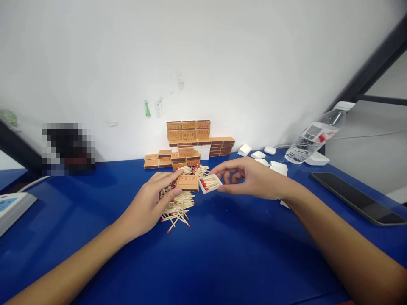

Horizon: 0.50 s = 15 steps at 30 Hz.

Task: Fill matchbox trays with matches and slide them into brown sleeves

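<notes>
While left hand (pixel 148 203) is gripping orange matchbox sleeve (pixel 188 182) between thumb and forefinger, right hand (pixel 252 177) is pinching white tray (pixel 201 187), thumb and fingers closing on its edges. Tray is holding red-tipped matches (pixel 211 183) just beside sleeve's end; contact cannot be told. Loose matches (pixel 178 207) are lying heaped around left fingers. Behind, stacked matchboxes (pixel 189 134) are standing near wall (pixel 222 76). At right, bottle (pixel 313 137) and phone (pixel 359 199) are resting on blue table (pixel 222 254).
</notes>
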### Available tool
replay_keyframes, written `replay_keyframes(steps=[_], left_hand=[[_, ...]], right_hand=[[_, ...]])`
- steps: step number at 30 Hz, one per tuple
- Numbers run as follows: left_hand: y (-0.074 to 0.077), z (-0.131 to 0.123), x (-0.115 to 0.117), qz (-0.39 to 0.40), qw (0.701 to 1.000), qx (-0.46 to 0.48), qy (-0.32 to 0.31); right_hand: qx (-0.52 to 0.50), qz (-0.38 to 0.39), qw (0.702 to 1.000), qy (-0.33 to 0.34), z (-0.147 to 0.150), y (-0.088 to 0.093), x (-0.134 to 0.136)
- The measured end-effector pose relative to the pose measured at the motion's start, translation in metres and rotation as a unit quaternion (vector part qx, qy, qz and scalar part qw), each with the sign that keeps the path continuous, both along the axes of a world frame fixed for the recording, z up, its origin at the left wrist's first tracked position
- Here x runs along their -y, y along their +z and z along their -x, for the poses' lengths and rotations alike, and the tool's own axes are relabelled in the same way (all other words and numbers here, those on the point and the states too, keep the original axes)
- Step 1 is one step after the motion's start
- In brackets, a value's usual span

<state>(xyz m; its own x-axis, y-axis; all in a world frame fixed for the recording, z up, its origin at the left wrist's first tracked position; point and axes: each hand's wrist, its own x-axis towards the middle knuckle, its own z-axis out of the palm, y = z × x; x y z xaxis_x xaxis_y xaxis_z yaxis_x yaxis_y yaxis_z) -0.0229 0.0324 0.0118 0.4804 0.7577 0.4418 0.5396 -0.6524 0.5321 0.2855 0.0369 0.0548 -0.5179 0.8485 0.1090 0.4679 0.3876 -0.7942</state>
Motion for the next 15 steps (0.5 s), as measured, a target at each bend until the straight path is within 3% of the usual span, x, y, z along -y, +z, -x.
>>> replay_keyframes(steps=[15], left_hand=[[-0.001,0.002,-0.001,0.02,1.0,0.017,0.012]], right_hand=[[-0.079,0.015,0.996,-0.029,0.015,-0.006,0.002]])
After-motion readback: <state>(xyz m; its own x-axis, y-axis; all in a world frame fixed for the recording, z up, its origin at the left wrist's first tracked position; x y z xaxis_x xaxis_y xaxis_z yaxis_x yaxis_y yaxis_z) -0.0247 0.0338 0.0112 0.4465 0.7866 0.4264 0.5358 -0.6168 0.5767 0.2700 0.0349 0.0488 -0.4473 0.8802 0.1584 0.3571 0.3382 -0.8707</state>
